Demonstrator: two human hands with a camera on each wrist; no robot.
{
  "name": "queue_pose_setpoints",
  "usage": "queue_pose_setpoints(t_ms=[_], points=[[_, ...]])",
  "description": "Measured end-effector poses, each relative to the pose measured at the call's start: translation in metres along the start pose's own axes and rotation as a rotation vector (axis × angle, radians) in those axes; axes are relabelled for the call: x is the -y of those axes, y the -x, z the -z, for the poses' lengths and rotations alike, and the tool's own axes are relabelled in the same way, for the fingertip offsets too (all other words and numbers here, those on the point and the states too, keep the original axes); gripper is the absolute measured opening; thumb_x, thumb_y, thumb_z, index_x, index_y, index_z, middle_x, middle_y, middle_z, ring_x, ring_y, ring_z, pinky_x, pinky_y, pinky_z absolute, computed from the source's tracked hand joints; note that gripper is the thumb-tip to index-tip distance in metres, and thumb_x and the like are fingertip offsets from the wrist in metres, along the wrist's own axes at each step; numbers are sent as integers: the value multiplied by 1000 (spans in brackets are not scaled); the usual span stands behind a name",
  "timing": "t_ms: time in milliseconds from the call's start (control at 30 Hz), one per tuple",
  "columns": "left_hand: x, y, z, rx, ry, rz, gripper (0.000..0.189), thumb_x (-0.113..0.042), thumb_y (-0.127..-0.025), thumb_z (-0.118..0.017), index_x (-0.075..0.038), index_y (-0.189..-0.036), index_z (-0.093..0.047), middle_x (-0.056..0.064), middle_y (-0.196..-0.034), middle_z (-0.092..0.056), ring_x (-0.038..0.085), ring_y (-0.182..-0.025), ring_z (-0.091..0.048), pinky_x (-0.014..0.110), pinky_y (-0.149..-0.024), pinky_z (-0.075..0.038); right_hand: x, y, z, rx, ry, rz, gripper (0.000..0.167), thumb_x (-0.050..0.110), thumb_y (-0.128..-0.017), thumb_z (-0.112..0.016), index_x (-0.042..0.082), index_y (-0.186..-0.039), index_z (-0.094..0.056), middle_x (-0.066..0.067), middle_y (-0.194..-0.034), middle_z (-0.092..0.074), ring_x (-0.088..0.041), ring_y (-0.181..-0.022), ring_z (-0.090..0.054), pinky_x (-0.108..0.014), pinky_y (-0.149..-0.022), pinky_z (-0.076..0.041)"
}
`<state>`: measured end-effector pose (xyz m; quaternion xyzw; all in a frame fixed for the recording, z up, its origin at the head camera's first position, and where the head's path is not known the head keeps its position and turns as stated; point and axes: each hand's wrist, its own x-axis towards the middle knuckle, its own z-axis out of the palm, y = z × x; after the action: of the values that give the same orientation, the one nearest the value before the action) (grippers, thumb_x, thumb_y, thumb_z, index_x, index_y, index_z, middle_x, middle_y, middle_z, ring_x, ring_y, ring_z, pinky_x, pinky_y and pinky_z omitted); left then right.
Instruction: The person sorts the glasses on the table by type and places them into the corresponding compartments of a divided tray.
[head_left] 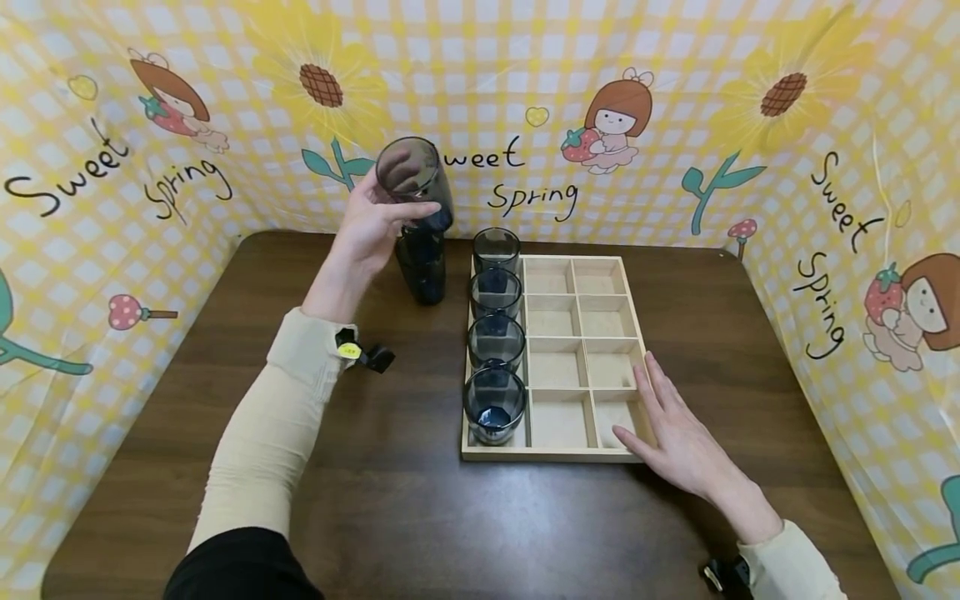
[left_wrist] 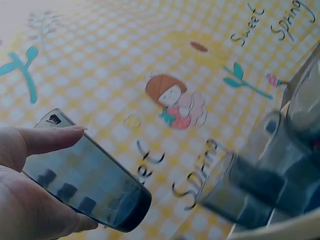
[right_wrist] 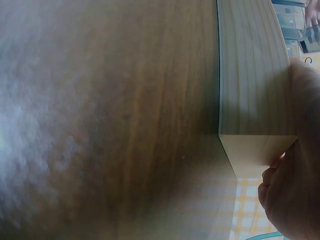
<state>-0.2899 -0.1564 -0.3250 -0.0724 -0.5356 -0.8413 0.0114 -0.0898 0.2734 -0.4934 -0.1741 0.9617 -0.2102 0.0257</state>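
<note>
My left hand (head_left: 369,221) grips a smoke-tinted drinking glass (head_left: 411,171), held up over the table's back edge with its rim tilted toward the head camera. Below it, another dark glass (head_left: 422,271) stands on the table, its top partly hidden by the held one. In the left wrist view, thumb and fingers clasp the held glass (left_wrist: 95,175) from both sides. A wooden divided tray (head_left: 551,456) has tinted glasses (head_left: 495,408) filling its left column. Against the tray's front right corner rests my right hand (head_left: 678,437), fingers extended along the side; in the right wrist view its fingertips are mostly hidden.
The tray's middle and right columns show bare compartments (head_left: 558,417). A brown wooden table (head_left: 390,517) lies under everything. Yellow checked cloth (head_left: 480,75) with printed flowers and figures rises behind and on both sides of the table.
</note>
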Motion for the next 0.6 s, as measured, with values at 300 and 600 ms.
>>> queue_pose_setpoints(t_ms=[300, 600], points=[[23, -18, -54, 2, -134, 116, 61, 21, -91, -73, -15, -140, -64, 3, -134, -66, 12, -106, -65, 22, -86, -53, -2, 1, 0, -6, -5, -1, 104, 47, -105, -73, 4, -177, -10, -23, -186, -2, -50, -169, -19, -73, -125, -36], [54, -36, -88, 31, -386, 151, 65, -5, -92, -87, -13, -149, -58, 6, -138, -66, 20, -123, -63, 32, -96, -55, -2, 0, -1, -18, -4, 12, 104, 46, -105, -73, 5, -177, -10, -22, -186, -4, -50, -168, -21, -72, -124, -37]])
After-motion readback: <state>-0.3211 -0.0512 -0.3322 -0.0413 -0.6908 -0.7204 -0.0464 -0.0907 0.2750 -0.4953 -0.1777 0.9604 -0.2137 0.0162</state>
